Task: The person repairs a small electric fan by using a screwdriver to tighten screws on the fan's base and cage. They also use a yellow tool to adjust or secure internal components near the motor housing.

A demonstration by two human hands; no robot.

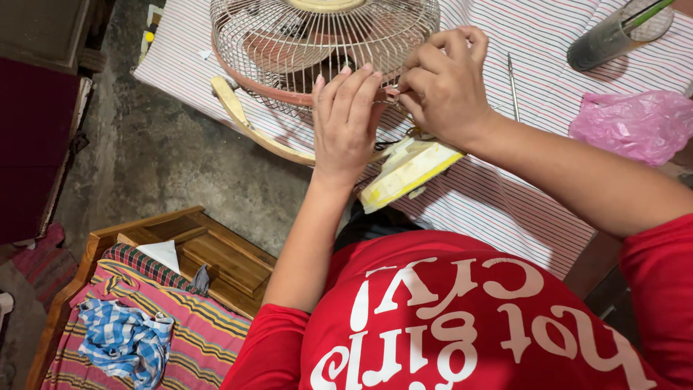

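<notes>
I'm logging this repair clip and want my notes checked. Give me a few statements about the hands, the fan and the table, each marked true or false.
1. Both hands work at the rim of the fan's wire guard. True.
2. The left hand holds a screwdriver. False: it rests on the guard rim; a thin metal tool lies apart on the striped cloth.
3. The right hand pinches at the rim. True.
4. The pink plastic bag hangs on the fan. False: it lies on the cloth.
</notes>
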